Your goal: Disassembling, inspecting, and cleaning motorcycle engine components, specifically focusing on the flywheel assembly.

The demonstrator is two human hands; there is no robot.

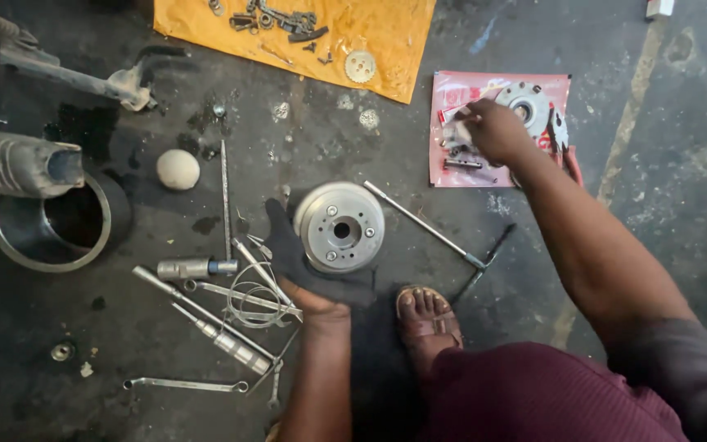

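Left hand (pixel 314 304), bottom centre, rests on a dark cloth (pixel 304 262) lying on the floor (pixel 664 205), fingers closed on the cloth's edge. A round metal drum (pixel 339 227) sits on that cloth, centre frame, flat face up. Right hand (pixel 493 129), upper right, is curled over small metal parts (pixel 460 151) on a pink packet (pixel 468 123); whether it grips one cannot be determined. A round clutch-like part (pixel 525 102) lies just beside that hand. A T-handle wrench (pixel 435 233) lies right of the drum. Loose tools (pixel 222 311) lie lower left.
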